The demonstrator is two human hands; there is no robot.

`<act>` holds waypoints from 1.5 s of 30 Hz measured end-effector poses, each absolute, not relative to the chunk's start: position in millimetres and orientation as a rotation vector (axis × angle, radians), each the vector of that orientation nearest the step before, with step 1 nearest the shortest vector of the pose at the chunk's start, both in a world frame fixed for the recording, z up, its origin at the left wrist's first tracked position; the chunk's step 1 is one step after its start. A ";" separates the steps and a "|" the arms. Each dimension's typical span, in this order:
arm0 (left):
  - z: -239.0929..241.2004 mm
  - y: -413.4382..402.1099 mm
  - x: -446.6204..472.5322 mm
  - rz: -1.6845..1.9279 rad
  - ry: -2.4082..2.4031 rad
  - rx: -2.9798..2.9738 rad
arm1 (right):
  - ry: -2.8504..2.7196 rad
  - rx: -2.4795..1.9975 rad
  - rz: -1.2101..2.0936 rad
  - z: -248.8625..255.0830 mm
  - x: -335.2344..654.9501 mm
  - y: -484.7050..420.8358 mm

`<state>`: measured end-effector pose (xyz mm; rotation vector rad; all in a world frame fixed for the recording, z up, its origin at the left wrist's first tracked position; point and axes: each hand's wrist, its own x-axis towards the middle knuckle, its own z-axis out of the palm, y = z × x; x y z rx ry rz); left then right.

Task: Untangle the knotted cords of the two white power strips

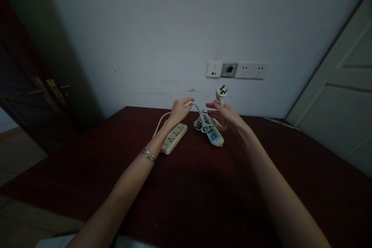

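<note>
My left hand [180,111] is closed on a white power cord [198,109], above the far end of a cream power strip [176,138] with several sockets. From behind that hand the cord bends down toward the strip's near end, hidden by my forearm. My right hand [225,113] grips the base of a white plug [221,93], whose dark metal prongs point up. Loops of cord hang below it, over a second power strip [214,136] with blue socket faces. Whether those loops all belong to one cord I cannot tell.
Both strips lie on a dark red table [192,193] against a pale wall. Wall sockets [251,71] and a grey-framed plate [229,69] sit above its back edge. A dark door [26,69] stands at left, a white panelled door [345,85] at right.
</note>
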<state>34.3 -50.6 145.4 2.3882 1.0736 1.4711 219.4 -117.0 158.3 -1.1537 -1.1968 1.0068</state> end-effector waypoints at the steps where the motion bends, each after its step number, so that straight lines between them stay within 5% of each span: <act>1: 147.8 -51.7 34.2 1.502 1.046 2.339 | -1.216 -1.132 1.041 154.8 213.9 -115.9; 12: 161.4 -81.1 42.7 1.345 0.829 2.181 | -1.469 -0.905 1.070 131.9 201.1 -104.5; 25: 167.3 -99.6 50.6 1.406 0.568 2.074 | -1.472 -0.984 0.740 143.9 219.0 -110.8; 35: 159.6 -97.6 47.2 0.907 0.192 2.016 | -1.599 -0.971 0.534 166.4 232.5 -131.5; 45: 153.7 -117.1 64.8 0.780 0.252 1.915 | -1.582 -0.928 0.330 163.7 251.9 -120.7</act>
